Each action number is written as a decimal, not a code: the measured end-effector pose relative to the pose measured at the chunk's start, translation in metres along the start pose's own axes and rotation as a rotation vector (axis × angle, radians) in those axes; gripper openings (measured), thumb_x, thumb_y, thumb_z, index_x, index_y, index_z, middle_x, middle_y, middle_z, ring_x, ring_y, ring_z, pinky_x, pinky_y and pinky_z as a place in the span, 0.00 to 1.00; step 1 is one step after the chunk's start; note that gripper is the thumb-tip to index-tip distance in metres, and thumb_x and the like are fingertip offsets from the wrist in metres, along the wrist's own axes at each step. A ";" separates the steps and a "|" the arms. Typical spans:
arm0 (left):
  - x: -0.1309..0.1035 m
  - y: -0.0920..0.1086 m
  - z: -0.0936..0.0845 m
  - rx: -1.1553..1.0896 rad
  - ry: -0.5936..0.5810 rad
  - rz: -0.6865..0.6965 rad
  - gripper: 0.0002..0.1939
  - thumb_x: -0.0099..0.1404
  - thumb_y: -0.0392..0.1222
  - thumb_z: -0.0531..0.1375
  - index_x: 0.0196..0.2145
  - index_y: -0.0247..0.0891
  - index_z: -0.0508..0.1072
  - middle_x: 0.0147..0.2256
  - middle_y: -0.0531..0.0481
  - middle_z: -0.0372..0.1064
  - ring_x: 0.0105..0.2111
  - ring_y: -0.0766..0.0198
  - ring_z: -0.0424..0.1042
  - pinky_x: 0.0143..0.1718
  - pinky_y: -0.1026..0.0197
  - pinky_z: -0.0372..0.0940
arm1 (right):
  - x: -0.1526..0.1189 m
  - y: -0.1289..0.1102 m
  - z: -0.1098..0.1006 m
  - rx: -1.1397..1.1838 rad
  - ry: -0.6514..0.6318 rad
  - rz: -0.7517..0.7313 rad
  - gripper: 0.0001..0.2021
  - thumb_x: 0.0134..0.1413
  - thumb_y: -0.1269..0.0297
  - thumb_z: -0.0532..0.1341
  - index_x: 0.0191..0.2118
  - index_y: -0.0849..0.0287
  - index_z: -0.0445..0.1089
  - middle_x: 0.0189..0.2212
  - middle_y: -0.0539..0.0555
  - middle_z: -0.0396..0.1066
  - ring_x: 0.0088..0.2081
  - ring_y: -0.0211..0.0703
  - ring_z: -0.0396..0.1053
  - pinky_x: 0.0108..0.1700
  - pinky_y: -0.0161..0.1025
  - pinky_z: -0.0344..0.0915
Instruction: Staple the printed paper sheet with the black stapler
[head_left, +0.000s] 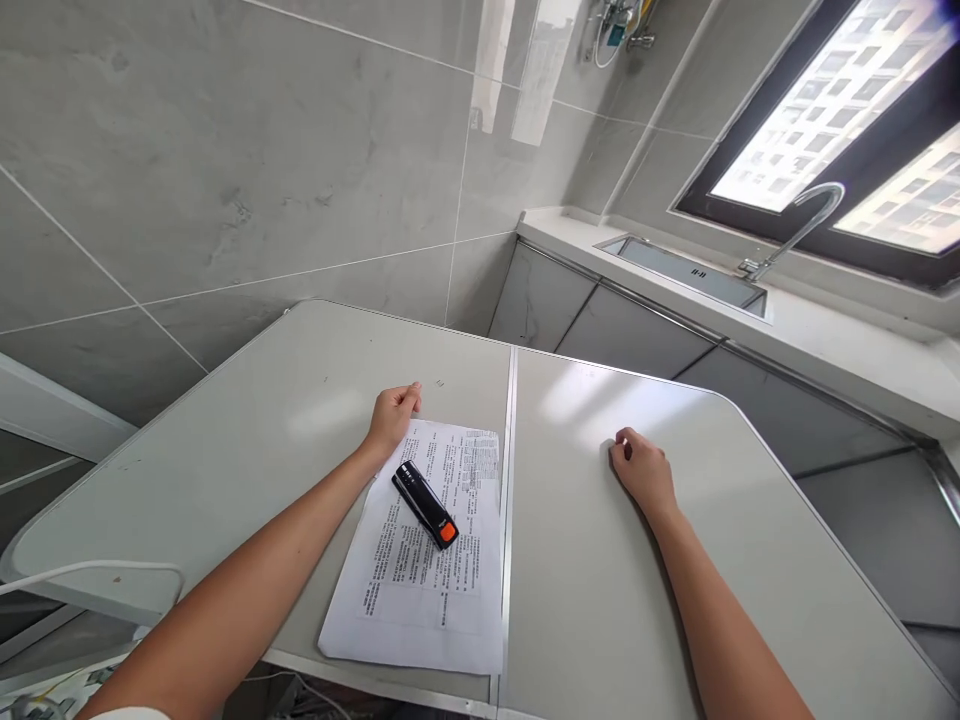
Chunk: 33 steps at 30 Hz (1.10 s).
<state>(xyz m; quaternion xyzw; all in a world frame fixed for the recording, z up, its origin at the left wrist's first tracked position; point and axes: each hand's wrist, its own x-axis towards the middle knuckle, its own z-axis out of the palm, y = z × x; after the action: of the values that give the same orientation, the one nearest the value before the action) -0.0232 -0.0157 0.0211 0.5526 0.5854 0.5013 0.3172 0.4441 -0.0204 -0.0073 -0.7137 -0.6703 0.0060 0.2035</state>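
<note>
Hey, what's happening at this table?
Somebody has both hands over at the table, but neither seems to be holding anything. The left hand is loosely curled by the top left corner of the printed paper. The right hand is loosely curled too, off to the right, away from the paper. A black gadget with an orange patch on one end lies on the paper, and neither hand is on it.

Pale table (585, 580) with a metal center seam, beside a grey tiled wall (300, 150). Beyond it, a white countertop (840, 350) above grey cabinets (637, 330) bears an inset sink (682, 272) and curved faucet (790, 242), below a dark-framed window (795, 110).
</note>
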 end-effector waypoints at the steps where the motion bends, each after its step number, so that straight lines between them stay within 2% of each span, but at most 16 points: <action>1: 0.000 0.000 0.000 0.068 -0.032 0.018 0.26 0.74 0.54 0.54 0.20 0.39 0.64 0.18 0.56 0.54 0.21 0.66 0.53 0.28 0.60 0.52 | 0.001 -0.001 -0.001 0.010 -0.003 0.002 0.06 0.57 0.63 0.54 0.35 0.54 0.67 0.26 0.50 0.67 0.28 0.41 0.60 0.33 0.37 0.52; 3: 0.000 -0.001 -0.001 0.221 -0.156 0.118 0.22 0.73 0.53 0.56 0.24 0.39 0.71 0.22 0.54 0.63 0.25 0.64 0.60 0.31 0.60 0.55 | 0.001 0.000 -0.002 0.030 -0.005 0.010 0.05 0.57 0.63 0.54 0.35 0.54 0.67 0.26 0.50 0.67 0.28 0.41 0.60 0.33 0.36 0.52; 5: 0.001 -0.003 -0.001 0.364 -0.308 0.294 0.15 0.72 0.50 0.59 0.33 0.40 0.78 0.33 0.50 0.74 0.35 0.59 0.68 0.39 0.58 0.60 | 0.000 0.001 -0.003 0.040 -0.011 0.019 0.05 0.57 0.63 0.55 0.35 0.54 0.67 0.25 0.49 0.67 0.28 0.41 0.60 0.32 0.36 0.52; 6: 0.001 -0.004 -0.001 0.428 -0.375 0.381 0.12 0.71 0.49 0.60 0.37 0.41 0.79 0.40 0.49 0.76 0.40 0.57 0.69 0.44 0.56 0.60 | 0.000 0.000 -0.004 0.038 -0.016 0.021 0.05 0.57 0.64 0.55 0.35 0.54 0.67 0.25 0.49 0.66 0.28 0.41 0.60 0.32 0.36 0.52; 8: 0.002 -0.008 0.000 0.540 -0.473 0.491 0.10 0.72 0.49 0.60 0.42 0.43 0.79 0.46 0.48 0.76 0.46 0.54 0.70 0.49 0.53 0.59 | -0.001 -0.002 -0.005 0.020 -0.022 0.009 0.05 0.58 0.65 0.54 0.35 0.54 0.67 0.26 0.50 0.67 0.29 0.42 0.61 0.32 0.37 0.53; 11: 0.002 -0.012 0.003 0.637 -0.536 0.530 0.10 0.74 0.47 0.57 0.44 0.42 0.76 0.44 0.47 0.76 0.46 0.54 0.71 0.49 0.52 0.59 | -0.004 -0.016 -0.008 -0.014 0.017 -0.097 0.09 0.62 0.66 0.52 0.38 0.55 0.70 0.34 0.55 0.70 0.35 0.46 0.66 0.34 0.38 0.57; 13: 0.002 -0.014 0.005 0.660 -0.562 0.556 0.09 0.76 0.44 0.55 0.42 0.41 0.74 0.42 0.47 0.75 0.44 0.55 0.71 0.47 0.52 0.59 | -0.007 -0.034 -0.010 0.009 0.062 -0.220 0.11 0.64 0.66 0.52 0.44 0.56 0.71 0.42 0.59 0.71 0.41 0.49 0.68 0.39 0.41 0.62; 16: 0.001 -0.014 0.006 0.661 -0.555 0.599 0.08 0.77 0.40 0.53 0.40 0.40 0.71 0.42 0.46 0.74 0.42 0.56 0.70 0.45 0.53 0.58 | -0.019 -0.073 -0.011 0.190 0.038 -0.369 0.11 0.68 0.63 0.53 0.48 0.56 0.71 0.49 0.61 0.68 0.45 0.49 0.69 0.48 0.44 0.65; 20: -0.001 -0.016 0.006 0.640 -0.509 0.602 0.08 0.78 0.38 0.50 0.41 0.40 0.69 0.41 0.47 0.73 0.41 0.56 0.70 0.43 0.53 0.58 | -0.049 -0.134 -0.014 0.484 -0.288 -0.421 0.09 0.71 0.59 0.52 0.42 0.54 0.67 0.39 0.54 0.69 0.35 0.42 0.67 0.40 0.40 0.64; 24: -0.001 -0.019 0.007 0.632 -0.470 0.597 0.09 0.78 0.37 0.49 0.42 0.40 0.68 0.41 0.47 0.73 0.41 0.56 0.70 0.44 0.53 0.58 | -0.081 -0.178 -0.021 0.584 -0.527 -0.386 0.08 0.68 0.55 0.59 0.44 0.53 0.64 0.33 0.48 0.67 0.32 0.40 0.62 0.36 0.37 0.60; 28: -0.001 -0.022 0.007 0.617 -0.436 0.614 0.09 0.78 0.38 0.48 0.44 0.40 0.68 0.41 0.46 0.73 0.41 0.56 0.70 0.44 0.52 0.58 | -0.101 -0.200 -0.026 0.672 -0.628 -0.365 0.09 0.68 0.57 0.59 0.50 0.52 0.65 0.28 0.45 0.63 0.29 0.38 0.58 0.33 0.35 0.57; 31: -0.002 -0.017 0.006 0.619 -0.411 0.619 0.10 0.79 0.40 0.49 0.44 0.40 0.69 0.41 0.46 0.74 0.41 0.55 0.70 0.45 0.52 0.58 | -0.107 -0.204 -0.024 0.710 -0.637 -0.347 0.06 0.68 0.63 0.56 0.46 0.53 0.68 0.26 0.45 0.62 0.26 0.37 0.56 0.31 0.34 0.54; 33: -0.003 -0.009 0.003 0.613 -0.393 0.619 0.10 0.79 0.43 0.50 0.44 0.40 0.69 0.41 0.46 0.74 0.42 0.55 0.69 0.45 0.51 0.58 | -0.107 -0.202 -0.022 0.693 -0.632 -0.333 0.07 0.66 0.67 0.55 0.42 0.54 0.71 0.25 0.45 0.63 0.25 0.36 0.55 0.30 0.34 0.54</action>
<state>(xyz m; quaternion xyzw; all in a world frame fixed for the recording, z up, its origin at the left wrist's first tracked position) -0.0229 -0.0172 0.0116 0.8535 0.4429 0.2627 0.0800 0.2468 -0.1253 0.0452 -0.4507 -0.7625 0.4120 0.2138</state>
